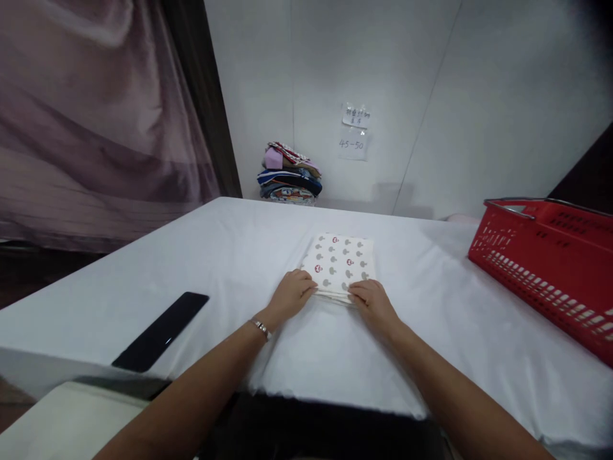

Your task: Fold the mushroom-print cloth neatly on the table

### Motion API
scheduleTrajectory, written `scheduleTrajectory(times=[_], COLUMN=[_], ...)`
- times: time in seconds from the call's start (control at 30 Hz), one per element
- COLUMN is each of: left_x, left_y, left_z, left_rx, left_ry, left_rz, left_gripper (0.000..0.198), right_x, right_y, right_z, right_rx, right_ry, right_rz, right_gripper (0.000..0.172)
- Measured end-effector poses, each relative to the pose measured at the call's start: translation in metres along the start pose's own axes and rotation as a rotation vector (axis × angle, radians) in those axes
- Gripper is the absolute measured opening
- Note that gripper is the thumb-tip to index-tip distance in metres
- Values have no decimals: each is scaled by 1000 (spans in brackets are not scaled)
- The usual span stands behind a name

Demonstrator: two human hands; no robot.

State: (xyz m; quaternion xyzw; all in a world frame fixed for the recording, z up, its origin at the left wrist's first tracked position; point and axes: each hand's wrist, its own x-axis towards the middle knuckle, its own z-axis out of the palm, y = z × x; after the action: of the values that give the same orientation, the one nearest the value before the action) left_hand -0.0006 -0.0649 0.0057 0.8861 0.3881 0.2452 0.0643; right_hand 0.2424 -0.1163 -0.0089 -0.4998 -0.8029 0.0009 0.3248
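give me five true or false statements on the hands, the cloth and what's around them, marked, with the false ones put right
1. The left hand and the right hand both touch the folded white cloth with grey and red prints. True.
2. The silver metal bracelet is worn on the right arm. False: it is on the left.
3. The flat black rectangular slab lies on the white-covered table, left of the cloth. True.
4. The red perforated plastic basket stands left of both hands. False: it stands right of them.
5. The lower white paper note on the pale wall reads 45-50. True.
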Motion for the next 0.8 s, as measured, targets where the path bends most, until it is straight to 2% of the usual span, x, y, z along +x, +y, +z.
scheduleTrajectory(times=[0.13,0.23,0.33,0.4,0.5,0.57,0.67,0.73,0.8], left_x=[-6,-6,4,16,40,54,63,62,60], left_y=[-5,-4,2,9,18,23,23,21,19], left_z=[5,3,-4,-8,-7,1,18,29,33], left_rx=[33,66,81,59,5,23,129,187,211], left_ry=[157,152,115,130,172,128,-73,-186,-242], left_rz=[131,182,131,66,21,20,-22,-55,-69], left_gripper=[24,25,31,34,27,29,43,47,49], right_x=[-4,-7,-8,-8,-7,-6,-6,-7,-7], right_y=[3,5,5,3,-1,-2,4,15,29], right_z=[5,7,8,8,7,5,-1,-7,-14], right_rx=[-37,-19,27,40,45,64,145,225,329], right_ry=[106,105,108,114,100,95,196,336,424], right_rz=[-81,-116,-120,-113,-102,-109,-70,82,331], right_gripper=[20,19,19,19,20,21,21,21,22])
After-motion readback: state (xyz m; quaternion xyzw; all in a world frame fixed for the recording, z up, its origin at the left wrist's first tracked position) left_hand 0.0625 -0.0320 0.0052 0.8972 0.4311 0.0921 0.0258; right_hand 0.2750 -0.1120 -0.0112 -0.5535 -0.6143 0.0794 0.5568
